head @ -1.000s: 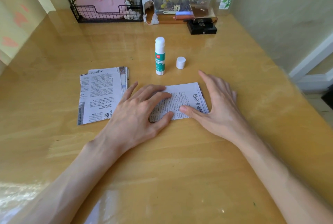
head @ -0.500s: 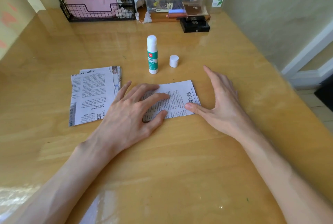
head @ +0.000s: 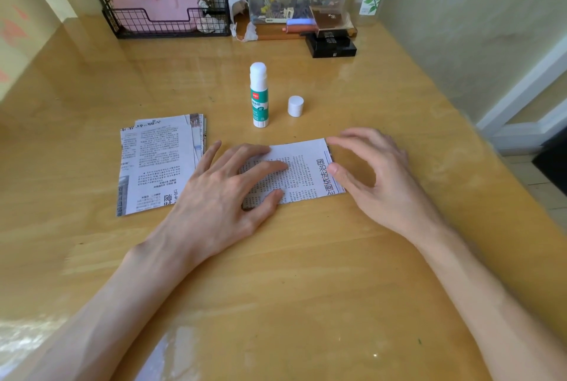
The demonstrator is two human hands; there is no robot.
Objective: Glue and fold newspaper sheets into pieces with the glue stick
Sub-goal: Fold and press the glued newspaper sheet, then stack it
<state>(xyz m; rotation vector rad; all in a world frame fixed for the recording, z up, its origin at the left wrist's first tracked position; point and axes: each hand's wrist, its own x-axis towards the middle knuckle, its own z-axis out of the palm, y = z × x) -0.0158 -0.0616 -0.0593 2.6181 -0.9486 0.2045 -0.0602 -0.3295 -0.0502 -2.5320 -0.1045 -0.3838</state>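
One folded newspaper piece [head: 302, 165] flat on the bench [head: 306, 288], near the middle, just in front of the glue stick [head: 259, 98]. Pinned under the left hand [head: 221, 193]: fingers [head: 267, 165] spread wide and straight, pressing down on the left half. Right hand [head: 377, 178] at the other end, loosely bent, thumb tip on the right edge, index tip at the far right corner, not wrapped round anything.

Handling-wise: feather light, floppy, thin enough to tear or crease wrong with a rough tug. Probably slides easy on that glossy top too, hence the spread hand as an anchor. Best taken by an edge or corner with a light pinch, never scrunched in the middle. Maybe fresh glue inside, so worth pressing along the fold rather than dragging. Can't confirm any glue from here though.

Count: one folded piece in work. One stack of newspaper sheets [head: 156, 165] just to the left of the left hand, several layers showing at the far edge, exact number impossible to call. One glue stick, upright, uncapped. One white cap [head: 295, 106] standing just beside it on the right. Two hands, both bare.
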